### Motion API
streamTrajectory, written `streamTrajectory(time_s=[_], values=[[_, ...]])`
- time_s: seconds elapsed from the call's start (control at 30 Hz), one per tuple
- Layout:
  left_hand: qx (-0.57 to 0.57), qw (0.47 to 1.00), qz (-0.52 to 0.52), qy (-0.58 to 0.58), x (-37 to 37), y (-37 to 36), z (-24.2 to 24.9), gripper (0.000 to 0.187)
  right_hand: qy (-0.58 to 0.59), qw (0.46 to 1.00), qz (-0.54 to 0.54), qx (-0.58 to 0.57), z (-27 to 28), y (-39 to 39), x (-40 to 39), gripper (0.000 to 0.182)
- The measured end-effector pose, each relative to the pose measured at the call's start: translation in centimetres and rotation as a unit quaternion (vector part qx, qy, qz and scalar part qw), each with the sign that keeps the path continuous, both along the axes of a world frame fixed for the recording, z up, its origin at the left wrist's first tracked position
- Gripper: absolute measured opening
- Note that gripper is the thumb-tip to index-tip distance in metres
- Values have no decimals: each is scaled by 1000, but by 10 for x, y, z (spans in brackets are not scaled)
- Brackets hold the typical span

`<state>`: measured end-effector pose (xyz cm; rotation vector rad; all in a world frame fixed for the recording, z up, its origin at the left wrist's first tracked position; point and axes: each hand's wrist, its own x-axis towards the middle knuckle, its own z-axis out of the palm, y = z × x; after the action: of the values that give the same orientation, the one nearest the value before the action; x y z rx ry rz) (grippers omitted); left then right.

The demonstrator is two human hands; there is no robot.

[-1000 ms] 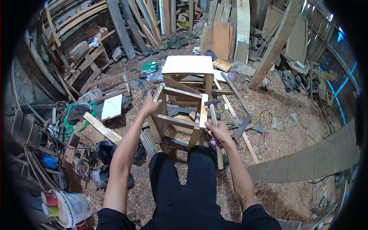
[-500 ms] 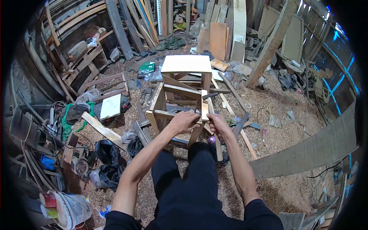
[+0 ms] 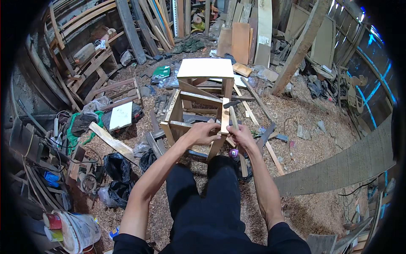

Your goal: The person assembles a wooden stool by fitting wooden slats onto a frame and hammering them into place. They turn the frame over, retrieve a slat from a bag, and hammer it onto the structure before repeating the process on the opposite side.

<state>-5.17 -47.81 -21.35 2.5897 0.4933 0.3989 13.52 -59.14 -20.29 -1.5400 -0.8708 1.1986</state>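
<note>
A small wooden frame (image 3: 172,106) of legs and rails stands before my knees, with a pale strip (image 3: 225,115) along its right top edge. My left hand (image 3: 202,133) is at the near end of that strip, its thumb and fingers curved against the frame's inner side. The fingertips are partly hidden. On the strip's outer side, my right hand (image 3: 241,136) is closed around a hammer (image 3: 243,163). The dark hammer head points away from me, beside the strip's far part, and the handle runs back toward my leg. Whether a nail is at my fingertips is too small to tell.
A white-topped stool-like piece (image 3: 205,67) stands just behind the frame. Loose wooden strips (image 3: 272,156) lie to the right on shavings. At the left are black plastic bags (image 3: 118,167) and a white bucket (image 3: 78,233). A wide curved board (image 3: 338,165) juts in from the right.
My left hand's thumb and fingers have spread a little, leaving a visible gap between them. My right hand has shifted slightly with the hammer. The frame stays in place.
</note>
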Motion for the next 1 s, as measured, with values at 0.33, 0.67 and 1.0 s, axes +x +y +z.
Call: streamTrajectory(time_s=[0.33, 0.67, 1.0], values=[[-25, 999, -11, -43, -1, 6, -4, 72, -6, 1000, 11, -2, -11, 1, 6, 26], [-1, 1000, 2, -22, 1, 12, -15, 72, 88, 996, 3, 5, -15, 0, 6, 25], [41, 999, 19, -7, 5, -6, -2, 70, -7, 1000, -9, 1, -12, -5, -1, 30]])
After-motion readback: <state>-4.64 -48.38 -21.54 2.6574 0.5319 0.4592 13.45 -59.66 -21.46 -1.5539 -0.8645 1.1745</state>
